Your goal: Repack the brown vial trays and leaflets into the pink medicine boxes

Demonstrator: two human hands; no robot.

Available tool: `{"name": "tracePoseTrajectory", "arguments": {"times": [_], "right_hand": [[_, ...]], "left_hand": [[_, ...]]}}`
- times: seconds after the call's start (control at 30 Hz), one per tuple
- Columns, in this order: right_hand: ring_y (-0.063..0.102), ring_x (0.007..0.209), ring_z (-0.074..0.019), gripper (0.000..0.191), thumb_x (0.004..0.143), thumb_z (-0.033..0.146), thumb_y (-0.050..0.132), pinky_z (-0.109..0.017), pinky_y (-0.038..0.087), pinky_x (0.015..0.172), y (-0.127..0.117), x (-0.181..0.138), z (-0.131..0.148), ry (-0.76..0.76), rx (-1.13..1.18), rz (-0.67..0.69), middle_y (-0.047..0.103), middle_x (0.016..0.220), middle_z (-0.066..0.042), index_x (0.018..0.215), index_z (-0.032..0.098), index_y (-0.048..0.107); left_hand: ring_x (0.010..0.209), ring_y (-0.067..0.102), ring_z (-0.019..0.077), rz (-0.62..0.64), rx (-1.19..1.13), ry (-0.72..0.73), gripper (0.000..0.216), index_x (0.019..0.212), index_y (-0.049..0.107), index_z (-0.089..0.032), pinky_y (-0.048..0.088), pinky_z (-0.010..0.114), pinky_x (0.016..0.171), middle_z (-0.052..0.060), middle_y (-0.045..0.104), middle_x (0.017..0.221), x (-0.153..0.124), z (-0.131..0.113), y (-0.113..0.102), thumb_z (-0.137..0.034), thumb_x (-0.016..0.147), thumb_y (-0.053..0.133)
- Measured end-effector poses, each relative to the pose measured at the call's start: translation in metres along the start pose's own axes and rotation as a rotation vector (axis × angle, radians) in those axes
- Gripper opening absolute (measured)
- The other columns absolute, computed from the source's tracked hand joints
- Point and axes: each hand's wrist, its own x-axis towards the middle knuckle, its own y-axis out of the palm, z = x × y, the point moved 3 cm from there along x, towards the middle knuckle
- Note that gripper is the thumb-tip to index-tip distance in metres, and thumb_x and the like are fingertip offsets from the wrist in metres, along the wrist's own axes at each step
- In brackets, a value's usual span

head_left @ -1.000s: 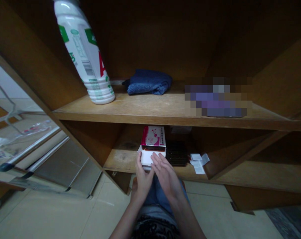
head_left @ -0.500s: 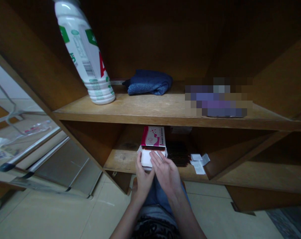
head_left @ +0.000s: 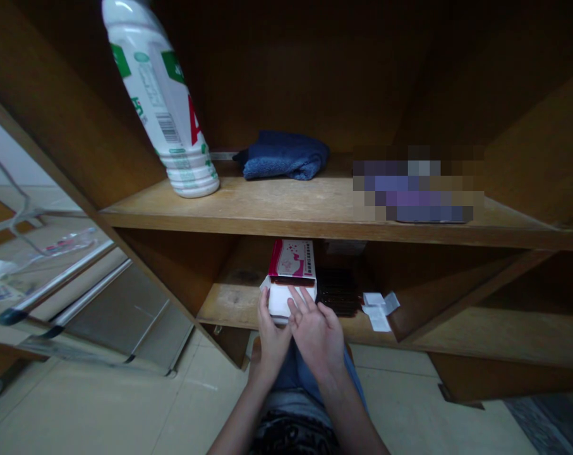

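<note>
A pink-and-white cardboard box (head_left: 292,260) lies on the lower shelf with its near end open. Its white flap (head_left: 280,299) faces me, and a strip of dark reddish-brown contents shows above the flap. My left hand (head_left: 273,335) grips the near left side of the box, fingers along the side and thumb across the front. My right hand (head_left: 317,328) has its fingers stretched out, with the tips at the right part of the white flap. Close to the right of the box lies a stack of dark brown, shiny strips or vials (head_left: 339,292); their exact kind is unclear.
Small white paper pieces (head_left: 379,309) lie right of the dark stack. On the upper shelf (head_left: 286,205) are a white bottle (head_left: 167,126), a folded blue cloth (head_left: 286,156) and a pixelated object (head_left: 409,193). A metal-railed rack (head_left: 68,278) stands at left.
My right hand has shifted slightly right across the flap, and its fingers and thumb are spread more. My left hand stays on the box, which has hardly moved.
</note>
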Motion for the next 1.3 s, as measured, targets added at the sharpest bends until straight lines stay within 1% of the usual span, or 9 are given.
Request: {"name": "tracePoseTrajectory", "arguments": {"times": [0.17, 0.4, 0.63, 0.77, 0.9, 1.0, 1.07, 1.17, 1.3], "right_hand": [[0.059, 0.107, -0.018, 0.037, 0.079, 0.041, 0.04, -0.035, 0.047, 0.09, 0.0, -0.002, -0.0012, 0.009, 0.025, 0.004, 0.055, 0.132, 0.002, 0.107, 0.029, 0.062], [0.05, 0.122, -0.0215, 0.039, 0.078, 0.043, 0.04, -0.04, 0.043, 0.096, 0.0003, -0.0005, -0.0022, -0.007, -0.013, 0.015, 0.055, 0.133, 0.0, 0.107, 0.029, 0.062], [0.048, 0.125, -0.0196, 0.034, 0.077, 0.034, 0.044, -0.038, 0.041, 0.099, 0.0021, -0.0028, -0.0025, -0.016, 0.041, 0.011, 0.055, 0.133, 0.003, 0.103, 0.031, 0.065], [0.047, 0.125, -0.0195, 0.036, 0.077, 0.035, 0.044, -0.041, 0.036, 0.104, 0.0, -0.002, -0.004, -0.019, 0.033, 0.022, 0.057, 0.131, 0.002, 0.106, 0.032, 0.064], [0.046, 0.127, -0.0212, 0.038, 0.077, 0.038, 0.045, -0.044, 0.037, 0.103, -0.0007, -0.0011, -0.0052, -0.065, -0.039, 0.046, 0.052, 0.136, 0.001, 0.111, 0.032, 0.062], [0.052, 0.12, -0.0233, 0.039, 0.077, 0.04, 0.045, -0.043, 0.042, 0.098, -0.002, -0.0013, -0.0051, -0.052, -0.05, 0.052, 0.051, 0.137, 0.0, 0.11, 0.031, 0.063], [0.056, 0.113, -0.0231, 0.039, 0.077, 0.041, 0.044, -0.042, 0.044, 0.095, -0.0033, -0.0019, -0.0042, -0.037, -0.035, 0.045, 0.052, 0.136, 0.0, 0.109, 0.03, 0.064], [0.058, 0.107, -0.022, 0.041, 0.078, 0.042, 0.041, -0.041, 0.045, 0.093, -0.0041, -0.0034, -0.0022, -0.039, -0.05, 0.046, 0.051, 0.137, 0.001, 0.11, 0.031, 0.064], [0.06, 0.102, -0.0208, 0.041, 0.078, 0.041, 0.041, -0.038, 0.046, 0.09, -0.0039, -0.0054, -0.0022, -0.028, -0.034, 0.037, 0.05, 0.138, 0.002, 0.11, 0.031, 0.064]], "left_hand": [[0.13, 0.038, 0.031, 0.006, -0.016, -0.005, 0.074, 0.137, 0.031, -0.016, 0.032, 0.049, 0.106, 0.019, 0.04, 0.139, -0.0003, 0.0015, 0.0003, -0.045, 0.076, 0.06], [0.129, 0.039, 0.0316, 0.008, 0.006, 0.014, 0.073, 0.138, 0.03, -0.016, 0.032, 0.05, 0.105, 0.02, 0.041, 0.138, -0.0009, 0.0023, 0.0001, -0.04, 0.076, 0.06], [0.129, 0.04, 0.0301, 0.005, 0.037, 0.021, 0.067, 0.138, 0.029, -0.017, 0.033, 0.051, 0.105, 0.019, 0.041, 0.139, -0.0007, 0.0047, 0.001, -0.035, 0.079, 0.056], [0.129, 0.04, 0.0287, -0.02, 0.038, 0.016, 0.063, 0.138, 0.031, -0.018, 0.032, 0.05, 0.106, 0.018, 0.042, 0.139, -0.0009, 0.0059, 0.0021, -0.032, 0.081, 0.054], [0.129, 0.04, 0.0281, -0.02, 0.025, 0.005, 0.062, 0.138, 0.031, -0.018, 0.033, 0.049, 0.106, 0.017, 0.042, 0.138, -0.0013, 0.007, 0.0023, -0.032, 0.082, 0.052], [0.129, 0.04, 0.0294, -0.006, 0.042, -0.006, 0.068, 0.139, 0.03, -0.019, 0.033, 0.049, 0.105, 0.017, 0.042, 0.139, -0.0009, 0.0064, 0.0016, -0.031, 0.078, 0.058], [0.128, 0.04, 0.0303, 0.002, 0.049, 0.002, 0.072, 0.139, 0.03, -0.018, 0.033, 0.05, 0.105, 0.017, 0.042, 0.139, -0.0005, 0.0051, 0.0012, -0.032, 0.075, 0.061], [0.129, 0.039, 0.0307, 0.003, 0.045, 0.024, 0.07, 0.139, 0.03, -0.017, 0.032, 0.05, 0.105, 0.018, 0.041, 0.139, -0.0002, 0.0033, 0.0015, -0.033, 0.077, 0.06], [0.129, 0.039, 0.0306, 0.002, 0.042, 0.013, 0.074, 0.139, 0.03, -0.019, 0.033, 0.049, 0.105, 0.017, 0.041, 0.139, -0.0004, 0.004, 0.0027, -0.035, 0.075, 0.064]]}}
